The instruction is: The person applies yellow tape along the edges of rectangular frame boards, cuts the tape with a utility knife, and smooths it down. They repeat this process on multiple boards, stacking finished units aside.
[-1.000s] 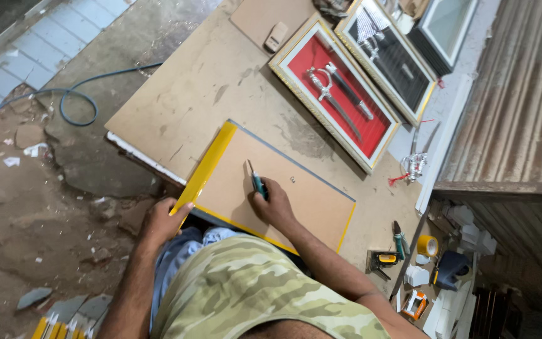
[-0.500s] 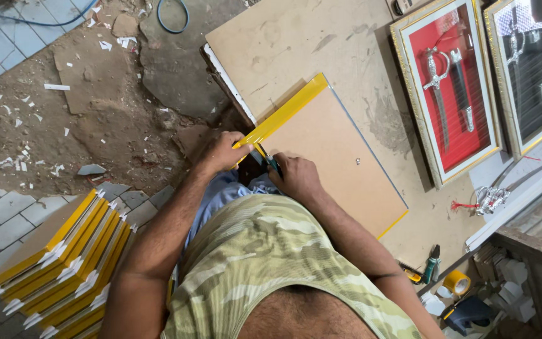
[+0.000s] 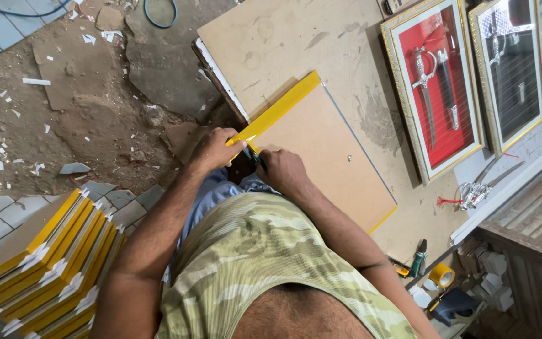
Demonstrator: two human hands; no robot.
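Note:
A yellow picture frame (image 3: 283, 107) lies face down on the board table (image 3: 271, 44), its brown backing board (image 3: 327, 157) facing up. My left hand (image 3: 211, 150) grips the frame's near corner at the table edge. My right hand (image 3: 282, 171) is closed on a small dark tool (image 3: 254, 157) pressed at that same corner, right beside my left hand. The tool's tip is hidden between the hands.
Two framed displays lie at the table's far right: a gold frame with a red backing and daggers (image 3: 437, 88) and one with a black backing (image 3: 512, 69). A stack of yellow frames (image 3: 45, 263) sits on the floor at my left. Tape (image 3: 441, 275) and small tools (image 3: 418, 257) lie lower right.
The view has swung left and down. My right hand with the tool moved from the middle of the backing board to the near corner, where my left hand now grips the frame.

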